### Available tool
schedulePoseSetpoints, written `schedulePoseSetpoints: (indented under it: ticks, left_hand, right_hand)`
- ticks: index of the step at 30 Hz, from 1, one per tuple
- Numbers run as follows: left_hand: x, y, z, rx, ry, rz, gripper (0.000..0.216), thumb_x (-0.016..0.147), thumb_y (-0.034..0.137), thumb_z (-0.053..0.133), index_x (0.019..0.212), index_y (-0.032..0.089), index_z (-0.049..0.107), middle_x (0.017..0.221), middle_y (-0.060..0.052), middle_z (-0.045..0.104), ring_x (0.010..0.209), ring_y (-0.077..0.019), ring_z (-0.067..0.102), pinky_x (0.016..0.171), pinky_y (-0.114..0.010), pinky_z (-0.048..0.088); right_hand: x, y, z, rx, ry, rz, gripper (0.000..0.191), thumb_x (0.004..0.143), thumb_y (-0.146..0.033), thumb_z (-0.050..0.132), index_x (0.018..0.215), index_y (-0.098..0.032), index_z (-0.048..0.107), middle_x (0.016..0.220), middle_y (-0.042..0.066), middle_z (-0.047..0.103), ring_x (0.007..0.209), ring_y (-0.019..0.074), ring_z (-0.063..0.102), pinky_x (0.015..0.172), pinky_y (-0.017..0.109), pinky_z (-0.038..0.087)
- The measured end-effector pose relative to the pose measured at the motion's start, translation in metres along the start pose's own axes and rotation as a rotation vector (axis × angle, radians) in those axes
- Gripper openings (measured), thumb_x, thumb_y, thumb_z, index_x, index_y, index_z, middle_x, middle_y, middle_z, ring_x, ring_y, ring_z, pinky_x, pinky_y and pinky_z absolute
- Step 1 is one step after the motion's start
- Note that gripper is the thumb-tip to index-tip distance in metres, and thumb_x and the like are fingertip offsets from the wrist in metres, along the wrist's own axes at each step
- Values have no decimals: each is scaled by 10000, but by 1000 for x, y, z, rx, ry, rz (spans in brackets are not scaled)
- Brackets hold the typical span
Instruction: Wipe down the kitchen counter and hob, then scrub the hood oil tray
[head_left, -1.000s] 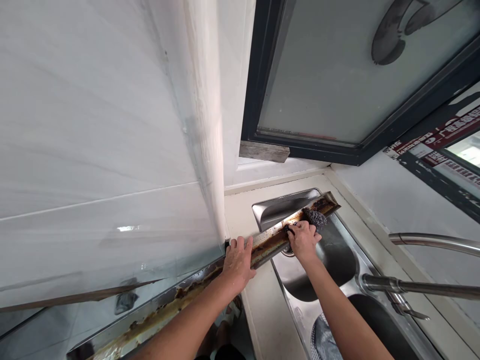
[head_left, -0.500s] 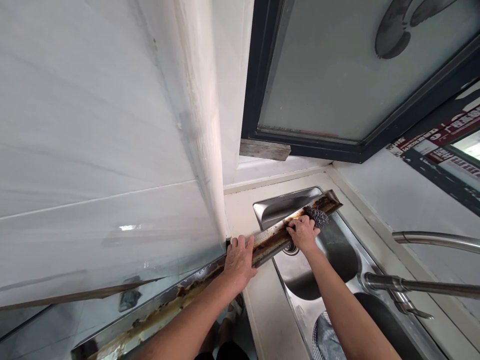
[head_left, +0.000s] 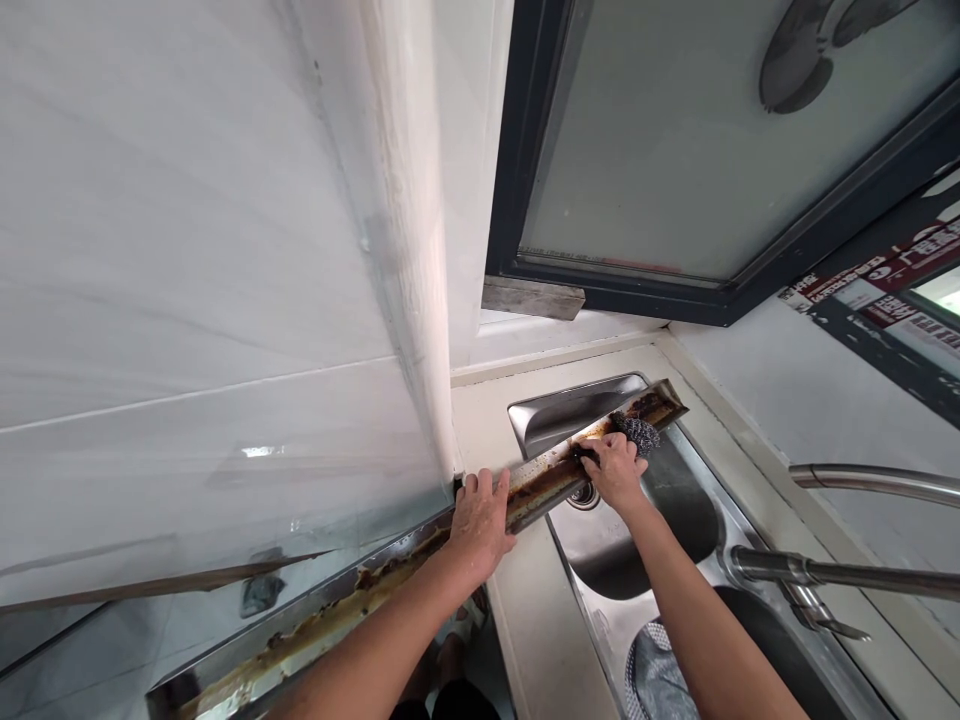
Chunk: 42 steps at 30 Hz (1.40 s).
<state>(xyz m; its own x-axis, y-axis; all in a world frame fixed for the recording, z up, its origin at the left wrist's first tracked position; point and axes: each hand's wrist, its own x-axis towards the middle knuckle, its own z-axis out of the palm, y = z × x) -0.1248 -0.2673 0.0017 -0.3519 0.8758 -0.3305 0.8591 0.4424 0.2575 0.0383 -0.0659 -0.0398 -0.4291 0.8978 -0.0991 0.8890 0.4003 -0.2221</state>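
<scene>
A long metal trough (head_left: 551, 478), coated with brown and yellow grease, lies slantwise from the lower left across the counter edge and over the sink (head_left: 600, 545). My left hand (head_left: 480, 520) grips it near its middle, thumb on the near side and fingers over the far rim. Closed around a steel wool scrubber (head_left: 639, 434), my right hand (head_left: 616, 468) presses onto the trough's right part. A short dark piece pokes out at the left of the right hand's fingers, and the palm side is hidden.
A faucet (head_left: 780, 570) reaches over the sink from the right, with a curved metal pipe (head_left: 870, 478) behind it. Grey cloth (head_left: 660, 675) lies in the near basin. Beyond the counter (head_left: 536, 610) hangs a dark-framed window (head_left: 645, 300); a white wall (head_left: 187, 250) stands left.
My right hand has slid slightly right, and more of the dark piece by its fingers shows. My left hand and the trough stay put.
</scene>
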Motion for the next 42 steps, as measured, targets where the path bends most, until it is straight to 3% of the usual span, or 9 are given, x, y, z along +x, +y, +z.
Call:
schedulePoseSetpoints:
  ticks: [5,17,27,35,42]
  left_hand:
    - [0,0,0,-1,7,-1,937,680,309,828,1496,211,378,1342,-128,487,1203,-330,469,1015,-421,432]
    - [-1,1,1,7,31,3,934,685,316,832,1496,235,377,1320,-119,510,1198,-335,488,1005,-438,439]
    - [-1,0,2,3,35,14,953,675,328,841,1500,210,377,1325,-128,505,1195,-340,482,1010,-445,440]
    - [-1,0,1,8,14,2,944,688,323,827,1508,239,367,1339,-122,496,1206,-336,480,1013,-442,438]
    - [-1,2,0,15,21,4,948,697,324,818,1515,214,352,1331,-129,499,1207,-339,475,1024,-445,431]
  right_hand:
    - [-7,-8,4,-39,40,-34,241,945,-312,610,1146,-331,742,1234,81,524,1119,275,443,861,398,321]
    - [3,-22,9,-2,19,82,158,941,-297,599,963,-257,750,1190,82,521,1111,270,436,878,399,339]
    - [-17,4,-6,-8,56,-67,151,910,-338,678,1030,-321,769,1164,74,522,1085,265,452,848,385,325]
    - [-11,7,-4,-61,-19,44,389,890,-449,692,1252,-306,704,1248,105,504,1141,307,451,902,440,357]
    - [-8,-13,2,-32,-21,148,292,887,-437,679,1123,-275,739,1264,97,495,1172,299,440,928,425,358]
